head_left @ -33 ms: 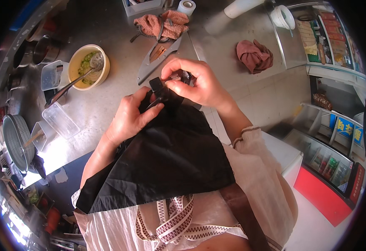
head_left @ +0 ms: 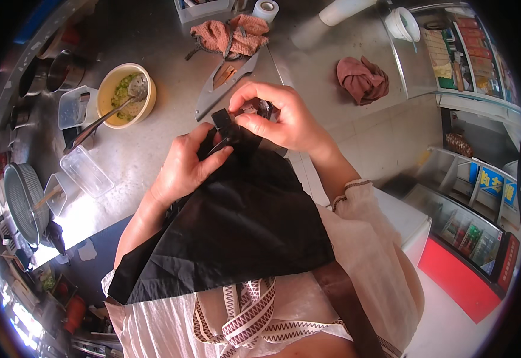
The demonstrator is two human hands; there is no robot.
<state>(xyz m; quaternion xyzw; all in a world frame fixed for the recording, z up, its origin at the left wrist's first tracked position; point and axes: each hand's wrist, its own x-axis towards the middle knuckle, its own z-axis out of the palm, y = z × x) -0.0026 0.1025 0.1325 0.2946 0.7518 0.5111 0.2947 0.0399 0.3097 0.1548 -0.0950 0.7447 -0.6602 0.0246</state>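
A black cloth (head_left: 236, 221), smooth and creased, hangs from my chest and rises to a gathered top between my hands. My left hand (head_left: 183, 161) is closed on the left side of that top, thumb and fingers around the fabric. At the top stands a small black block (head_left: 222, 120), whose kind I cannot make out. My right hand (head_left: 281, 116) is closed in a pinch beside the block, on a dark, shiny piece of the black material. Both hands are above the near edge of the metal counter (head_left: 171, 101).
On the counter are a cream bowl (head_left: 152, 107) with green-flecked food and a ladle (head_left: 102, 122), a large grey knife (head_left: 207, 104), an orange cloth (head_left: 213, 37) and a dusty-pink rag (head_left: 362, 80). Clear plastic containers (head_left: 87, 173) stand left; a red-fronted freezer (head_left: 457, 280) is right.
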